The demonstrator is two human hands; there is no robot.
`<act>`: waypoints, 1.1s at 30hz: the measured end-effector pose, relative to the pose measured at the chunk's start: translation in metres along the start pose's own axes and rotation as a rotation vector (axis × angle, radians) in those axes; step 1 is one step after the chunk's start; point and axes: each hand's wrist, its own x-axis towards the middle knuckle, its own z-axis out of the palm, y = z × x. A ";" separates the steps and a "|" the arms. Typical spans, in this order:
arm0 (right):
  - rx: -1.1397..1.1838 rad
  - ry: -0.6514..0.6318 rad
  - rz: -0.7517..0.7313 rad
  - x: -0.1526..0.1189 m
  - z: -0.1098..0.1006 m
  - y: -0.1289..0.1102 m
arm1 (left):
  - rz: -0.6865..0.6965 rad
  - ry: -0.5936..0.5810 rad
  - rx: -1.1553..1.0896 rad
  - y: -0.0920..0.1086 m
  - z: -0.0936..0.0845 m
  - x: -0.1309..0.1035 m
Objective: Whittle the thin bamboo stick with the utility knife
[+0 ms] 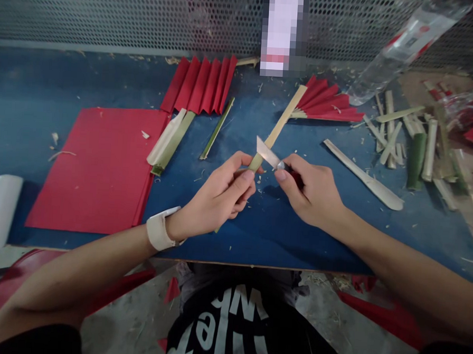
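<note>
My left hand (226, 189) is closed around the lower part of a bamboo strip (283, 118), which slants up and away to the right. In my right hand (311, 189) is a knife (267, 153) with a short angled blade; its handle is mostly hidden by my fingers. The blade lies across the strip, just above my left fingertips. Past the strip's far end, a folded red paper fan (327, 102) rests on the blue table (296, 243). To the right of my right hand lies a pale, carved bamboo piece (365, 176) with a wide rounded end.
On the left are a stack of red paper (98, 170), pleated red paper (201, 85), split bamboo pieces (173, 142) and a thin green strip (218, 128). A plastic bottle (405, 48) and a bamboo pile (416, 139) are at right. Perforated metal mesh (129, 18) stands behind.
</note>
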 end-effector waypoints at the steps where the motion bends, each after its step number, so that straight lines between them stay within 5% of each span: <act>1: 0.001 0.003 0.001 0.000 0.000 0.000 | 0.015 0.000 0.011 0.000 0.000 0.000; 33: -0.152 -0.036 -0.081 -0.007 0.008 -0.001 | 0.143 0.151 0.222 -0.011 0.002 -0.002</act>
